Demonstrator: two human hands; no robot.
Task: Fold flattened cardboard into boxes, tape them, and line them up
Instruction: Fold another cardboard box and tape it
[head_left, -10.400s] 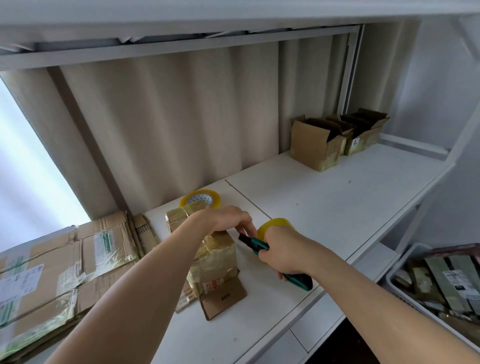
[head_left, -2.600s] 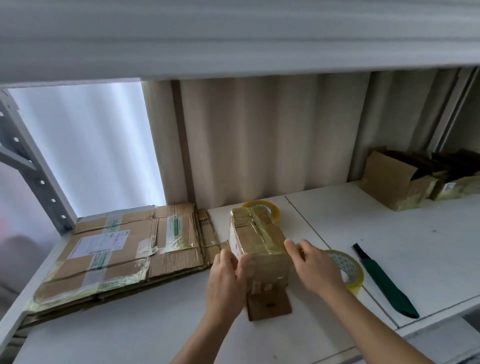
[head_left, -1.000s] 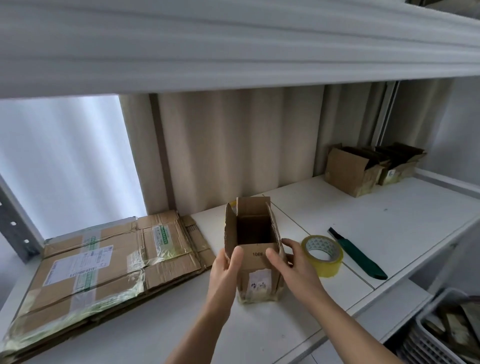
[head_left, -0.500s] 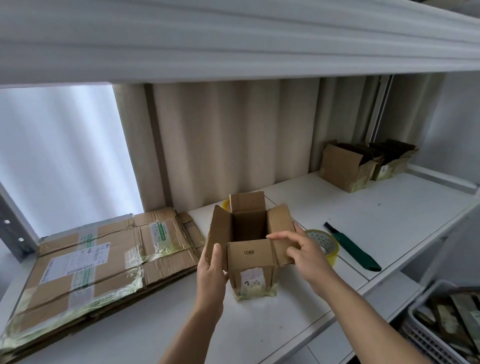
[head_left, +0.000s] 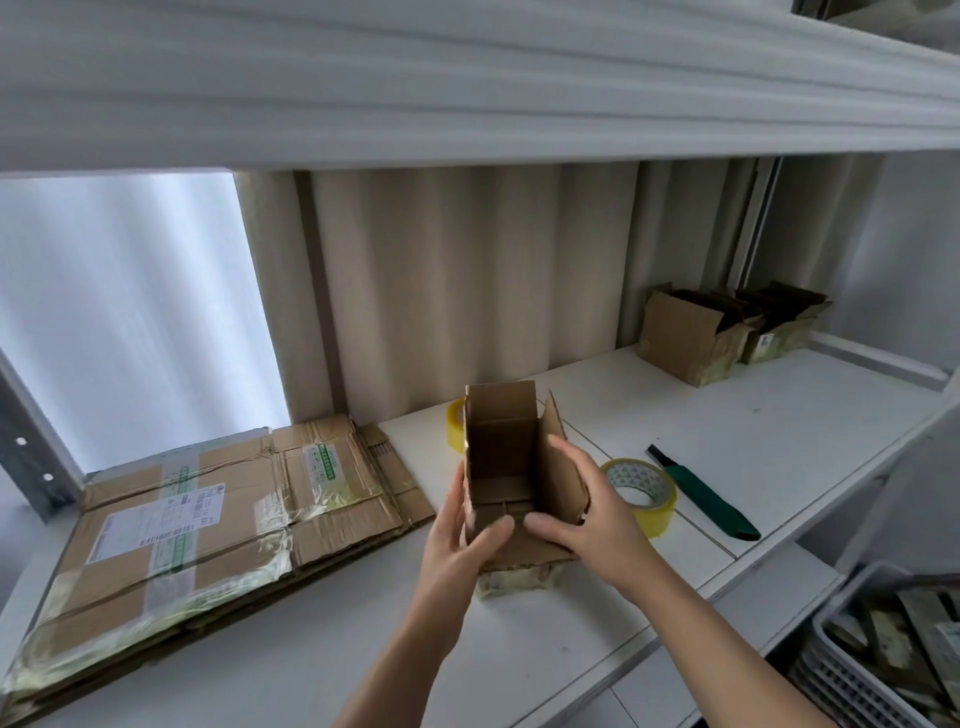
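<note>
- Left hand (head_left: 457, 545) holds the small open-topped box (head_left: 511, 488) from its left side: fingers (head_left: 457, 499) lie nearly straight up the left wall, thumb hooked over the near edge, pinching that wall.
- Right hand (head_left: 597, 514) holds the box from the right: fingers (head_left: 569, 460) curve against the right flap, thumb laid across the near flap, which is pressed down and outward.
- The box stands upright on the white surface (head_left: 779, 415), near its front edge, between the flat cardboard stack (head_left: 208, 514) and a tape roll (head_left: 641, 493).
- Half a second ago the side flaps were splayed wide and the near flap stood up, showing its print "10##"; now the left flap stands vertical, the near flap is folded down and that print is out of sight. The right hand has shifted from the near flap's top edge to the right flap.
- The tape roll lies flat just right of the box; its core carries a repeating triangle pattern. A second yellow roll (head_left: 456, 426) shows behind the box's left edge.
- A green-handled cutter (head_left: 709, 501) lies right of the tape roll.
- The stack bears white shipping labels and green-printed tape; the text is too small to read.
- Finished open boxes (head_left: 691, 338) sit in a row at the far right of the surface; one has a small label, unreadable.
- A grey basket (head_left: 841, 670) with flattened pieces sits at lower right.
</note>
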